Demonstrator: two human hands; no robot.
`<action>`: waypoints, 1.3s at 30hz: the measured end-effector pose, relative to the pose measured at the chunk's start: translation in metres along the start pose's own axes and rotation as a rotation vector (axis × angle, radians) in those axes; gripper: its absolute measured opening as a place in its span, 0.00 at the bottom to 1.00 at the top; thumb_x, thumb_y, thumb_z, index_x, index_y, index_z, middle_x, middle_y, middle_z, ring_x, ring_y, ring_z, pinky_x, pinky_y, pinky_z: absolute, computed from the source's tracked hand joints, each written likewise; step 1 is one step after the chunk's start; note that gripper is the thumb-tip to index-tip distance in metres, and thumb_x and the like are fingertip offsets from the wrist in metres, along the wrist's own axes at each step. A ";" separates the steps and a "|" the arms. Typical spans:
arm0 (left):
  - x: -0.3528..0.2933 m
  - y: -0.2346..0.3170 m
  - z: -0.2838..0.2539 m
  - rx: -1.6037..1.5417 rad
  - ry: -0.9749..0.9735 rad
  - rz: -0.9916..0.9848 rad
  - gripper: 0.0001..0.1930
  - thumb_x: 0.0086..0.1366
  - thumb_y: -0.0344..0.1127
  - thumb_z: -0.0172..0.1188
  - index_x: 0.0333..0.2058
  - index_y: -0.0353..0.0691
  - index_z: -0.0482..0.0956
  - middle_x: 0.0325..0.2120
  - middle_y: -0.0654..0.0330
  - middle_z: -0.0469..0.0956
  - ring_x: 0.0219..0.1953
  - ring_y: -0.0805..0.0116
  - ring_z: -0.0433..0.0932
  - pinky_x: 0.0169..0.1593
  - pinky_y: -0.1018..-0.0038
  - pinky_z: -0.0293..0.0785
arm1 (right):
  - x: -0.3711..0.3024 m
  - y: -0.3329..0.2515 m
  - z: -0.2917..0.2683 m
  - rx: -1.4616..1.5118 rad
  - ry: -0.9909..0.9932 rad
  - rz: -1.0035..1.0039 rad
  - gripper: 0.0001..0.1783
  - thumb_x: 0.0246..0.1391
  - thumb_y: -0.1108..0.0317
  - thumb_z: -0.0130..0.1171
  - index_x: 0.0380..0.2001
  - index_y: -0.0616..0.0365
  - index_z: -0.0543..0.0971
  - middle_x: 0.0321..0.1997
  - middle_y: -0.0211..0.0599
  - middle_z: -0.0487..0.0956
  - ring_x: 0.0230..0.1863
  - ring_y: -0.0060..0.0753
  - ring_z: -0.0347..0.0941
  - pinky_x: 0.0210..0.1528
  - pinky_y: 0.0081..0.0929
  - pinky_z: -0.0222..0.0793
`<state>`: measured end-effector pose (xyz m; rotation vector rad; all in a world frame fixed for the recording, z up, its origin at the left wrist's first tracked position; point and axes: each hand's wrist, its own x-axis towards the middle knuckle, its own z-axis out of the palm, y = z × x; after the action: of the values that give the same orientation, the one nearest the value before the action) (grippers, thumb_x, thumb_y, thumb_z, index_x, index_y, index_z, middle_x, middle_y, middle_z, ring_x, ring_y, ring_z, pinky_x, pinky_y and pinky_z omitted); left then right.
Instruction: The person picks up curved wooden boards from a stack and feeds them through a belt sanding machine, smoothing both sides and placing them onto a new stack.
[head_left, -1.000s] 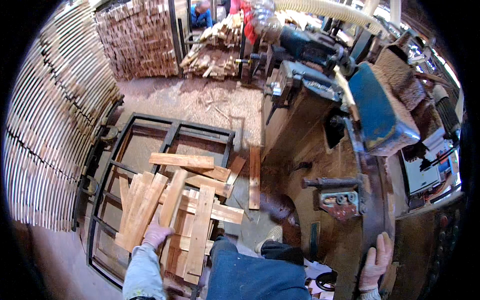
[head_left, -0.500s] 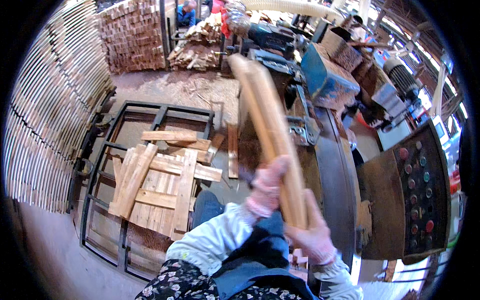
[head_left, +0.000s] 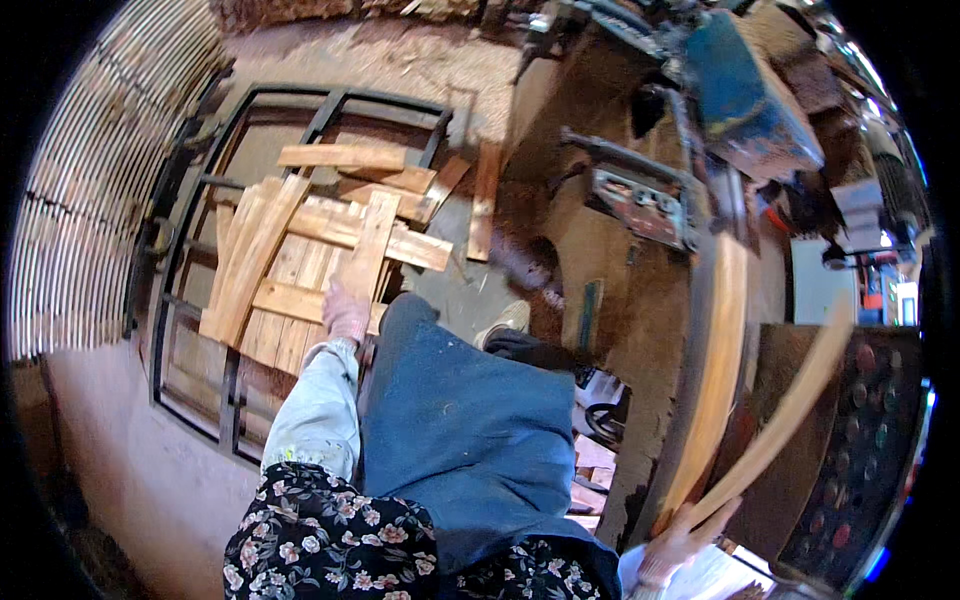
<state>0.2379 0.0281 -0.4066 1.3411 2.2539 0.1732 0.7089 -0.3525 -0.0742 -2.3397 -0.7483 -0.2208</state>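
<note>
My left hand, in a pink glove, reaches down onto a loose heap of short wooden boards lying on a dark metal frame on the floor; it touches one upright-lying board, grip unclear. My right hand, also gloved, at the lower right, is closed on two long thin wooden slats that fan upward along the edge of a dusty woodworking machine. My blue apron and floral sleeves fill the lower middle.
A tall stack of thin slats curves along the left. A blue machine housing sits at the upper right, a control panel with round buttons at the right. Sawdust covers the floor. My shoe shows beside the machine.
Both hands held the long slats up in front of me half a second ago. Now my right hand alone keeps them, lowered to the right, and my left has dropped to the board heap.
</note>
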 end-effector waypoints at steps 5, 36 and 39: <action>-0.044 -0.086 0.071 0.309 -0.099 -0.055 0.59 0.57 0.60 0.70 0.76 0.39 0.47 0.71 0.43 0.59 0.71 0.45 0.62 0.72 0.50 0.61 | 0.125 -0.091 0.116 0.461 0.021 -0.260 0.44 0.67 0.63 0.61 0.79 0.59 0.53 0.82 0.48 0.54 0.76 0.44 0.58 0.76 0.36 0.55; 0.221 -0.170 -0.113 0.342 -0.075 -0.342 0.65 0.47 0.47 0.81 0.76 0.33 0.48 0.70 0.41 0.65 0.72 0.47 0.65 0.73 0.64 0.64 | 0.224 -0.106 0.167 -0.417 -0.343 -0.571 0.25 0.77 0.62 0.46 0.71 0.62 0.68 0.76 0.51 0.64 0.77 0.51 0.59 0.78 0.45 0.55; 0.199 -0.144 -0.111 0.197 -0.080 -0.365 0.63 0.48 0.45 0.81 0.75 0.32 0.48 0.68 0.38 0.68 0.70 0.45 0.68 0.71 0.63 0.67 | 0.265 -0.104 0.171 -0.538 -0.180 -0.944 0.20 0.76 0.67 0.47 0.65 0.63 0.71 0.73 0.50 0.69 0.73 0.50 0.66 0.76 0.45 0.62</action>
<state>-0.0056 0.1414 -0.4333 0.9824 2.4482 -0.2300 0.8609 -0.0577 -0.0583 -2.2945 -2.0606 -0.6857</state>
